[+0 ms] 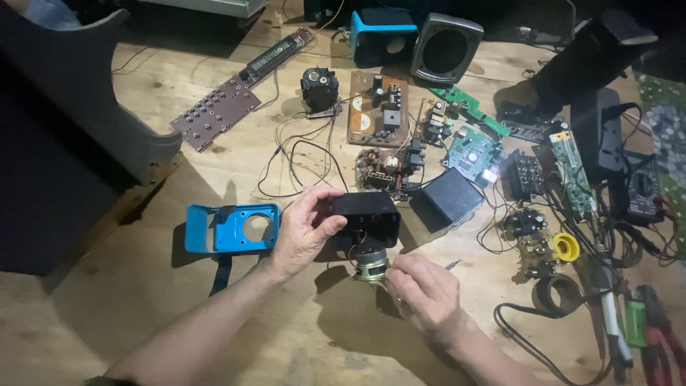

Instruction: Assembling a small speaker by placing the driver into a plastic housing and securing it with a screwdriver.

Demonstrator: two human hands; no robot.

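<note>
— How far along does the speaker teardown look?

— Well in, I'd judge. The blue plastic front panel with its round hole (232, 227) is already off and lies flat on the pale wooden counter (143, 300), just left of the hands.

— And the hands themselves?

— The left hand (304, 229) is clamped around the black plastic speaker housing (368, 216), holding it just above the counter. The right hand (421, 289) is closed on a thin metal tool beside the small round speaker cone (370, 266), which hangs out beneath the housing on its wires.

— What's left?

— The cone is still wired, so freeing it seems unfinished; loose green and brown circuit boards (471, 154) lie beyond
</note>
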